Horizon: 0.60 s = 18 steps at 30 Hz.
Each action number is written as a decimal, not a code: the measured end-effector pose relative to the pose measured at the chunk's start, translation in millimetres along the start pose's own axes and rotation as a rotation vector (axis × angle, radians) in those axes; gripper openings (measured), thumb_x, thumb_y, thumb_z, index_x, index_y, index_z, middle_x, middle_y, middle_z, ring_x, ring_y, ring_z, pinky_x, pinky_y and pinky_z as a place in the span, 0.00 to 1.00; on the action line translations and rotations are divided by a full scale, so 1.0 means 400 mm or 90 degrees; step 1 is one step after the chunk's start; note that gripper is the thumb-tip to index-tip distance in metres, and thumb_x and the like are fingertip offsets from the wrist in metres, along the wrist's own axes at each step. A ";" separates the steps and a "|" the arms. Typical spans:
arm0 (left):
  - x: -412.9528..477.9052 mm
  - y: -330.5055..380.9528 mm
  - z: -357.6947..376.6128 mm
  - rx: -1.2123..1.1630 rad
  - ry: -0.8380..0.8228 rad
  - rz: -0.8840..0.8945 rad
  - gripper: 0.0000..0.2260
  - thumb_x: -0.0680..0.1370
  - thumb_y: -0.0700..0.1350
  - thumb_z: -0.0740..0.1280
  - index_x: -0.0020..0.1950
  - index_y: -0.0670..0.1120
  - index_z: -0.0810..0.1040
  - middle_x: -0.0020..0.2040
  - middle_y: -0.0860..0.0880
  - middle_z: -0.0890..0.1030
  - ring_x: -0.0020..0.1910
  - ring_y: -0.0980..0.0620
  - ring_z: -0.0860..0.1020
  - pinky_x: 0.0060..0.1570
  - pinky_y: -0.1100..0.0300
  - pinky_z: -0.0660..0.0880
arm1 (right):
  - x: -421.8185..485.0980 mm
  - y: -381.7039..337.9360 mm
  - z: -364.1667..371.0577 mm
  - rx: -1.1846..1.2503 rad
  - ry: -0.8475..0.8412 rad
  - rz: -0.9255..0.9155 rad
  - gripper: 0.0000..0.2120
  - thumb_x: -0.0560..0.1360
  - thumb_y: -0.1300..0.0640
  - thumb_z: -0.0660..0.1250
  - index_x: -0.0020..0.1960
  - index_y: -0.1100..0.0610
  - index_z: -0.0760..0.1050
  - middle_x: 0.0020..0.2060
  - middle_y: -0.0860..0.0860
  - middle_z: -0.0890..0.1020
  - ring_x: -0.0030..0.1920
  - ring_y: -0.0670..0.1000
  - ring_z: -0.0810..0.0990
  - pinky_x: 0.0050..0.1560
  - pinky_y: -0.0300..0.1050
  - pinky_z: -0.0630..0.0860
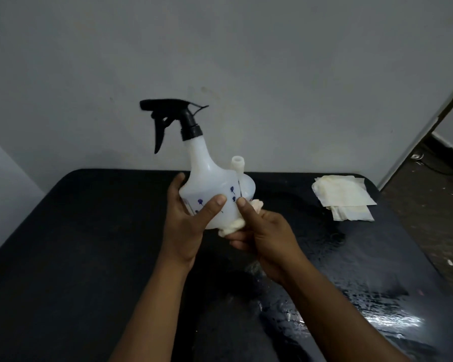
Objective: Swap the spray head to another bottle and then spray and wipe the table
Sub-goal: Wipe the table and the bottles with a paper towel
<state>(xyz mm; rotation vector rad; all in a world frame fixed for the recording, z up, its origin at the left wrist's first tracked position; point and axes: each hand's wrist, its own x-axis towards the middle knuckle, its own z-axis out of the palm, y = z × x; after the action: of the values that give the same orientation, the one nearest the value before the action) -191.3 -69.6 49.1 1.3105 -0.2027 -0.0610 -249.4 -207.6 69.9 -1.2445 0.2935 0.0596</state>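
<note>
A white spray bottle with blue marks and a black spray head is lifted above the black table, tilted slightly left. My left hand grips its body from the left. My right hand holds a crumpled white tissue pressed against the bottle's lower right side. Right behind it stands a second white bottle with an open neck and no head, mostly hidden.
A stack of folded pale cloths lies at the table's far right. The right half of the table glistens with wet streaks. A grey wall stands behind; a doorway and floor show at right.
</note>
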 end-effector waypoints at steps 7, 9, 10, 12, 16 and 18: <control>-0.001 0.001 -0.019 0.043 0.025 -0.025 0.37 0.57 0.54 0.80 0.63 0.49 0.72 0.60 0.47 0.80 0.57 0.48 0.81 0.52 0.46 0.80 | 0.016 0.019 0.005 0.002 0.124 -0.127 0.15 0.71 0.52 0.71 0.54 0.59 0.81 0.48 0.56 0.86 0.49 0.52 0.86 0.48 0.48 0.83; -0.002 0.000 -0.013 0.037 0.030 -0.022 0.36 0.57 0.55 0.80 0.60 0.46 0.74 0.58 0.45 0.81 0.56 0.46 0.82 0.52 0.46 0.80 | 0.021 0.026 0.003 0.002 0.121 -0.136 0.13 0.77 0.53 0.66 0.58 0.56 0.80 0.51 0.54 0.86 0.52 0.53 0.85 0.53 0.54 0.81; -0.005 0.001 -0.006 0.028 0.043 -0.022 0.33 0.58 0.56 0.79 0.58 0.46 0.75 0.55 0.46 0.82 0.55 0.47 0.82 0.51 0.48 0.80 | 0.023 0.029 0.003 -0.006 0.117 -0.140 0.12 0.78 0.52 0.64 0.59 0.54 0.80 0.51 0.53 0.86 0.53 0.52 0.84 0.55 0.56 0.81; -0.012 0.005 0.002 0.055 0.061 -0.025 0.27 0.58 0.60 0.74 0.52 0.49 0.76 0.49 0.52 0.81 0.50 0.50 0.81 0.45 0.54 0.78 | 0.025 0.035 0.004 -0.045 0.110 -0.148 0.11 0.80 0.50 0.62 0.57 0.48 0.80 0.51 0.50 0.86 0.53 0.51 0.84 0.56 0.58 0.80; -0.011 0.007 -0.012 0.119 0.003 -0.063 0.32 0.64 0.69 0.66 0.67 0.64 0.70 0.56 0.58 0.82 0.57 0.53 0.80 0.53 0.52 0.78 | 0.017 0.034 0.015 -0.145 0.083 -0.238 0.11 0.81 0.51 0.58 0.53 0.44 0.79 0.47 0.45 0.85 0.51 0.48 0.84 0.53 0.48 0.81; -0.011 0.020 -0.009 0.120 0.033 -0.060 0.28 0.66 0.72 0.61 0.62 0.64 0.76 0.58 0.52 0.82 0.57 0.50 0.81 0.54 0.47 0.79 | 0.007 0.034 0.017 -0.264 0.059 -0.370 0.13 0.82 0.54 0.57 0.62 0.49 0.77 0.57 0.46 0.83 0.60 0.47 0.80 0.60 0.45 0.77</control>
<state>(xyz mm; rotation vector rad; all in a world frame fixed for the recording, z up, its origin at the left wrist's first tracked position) -195.6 -63.3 55.2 1.5076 -0.1034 -0.0896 -248.1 -197.0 58.4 -1.7060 -0.0155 -0.4586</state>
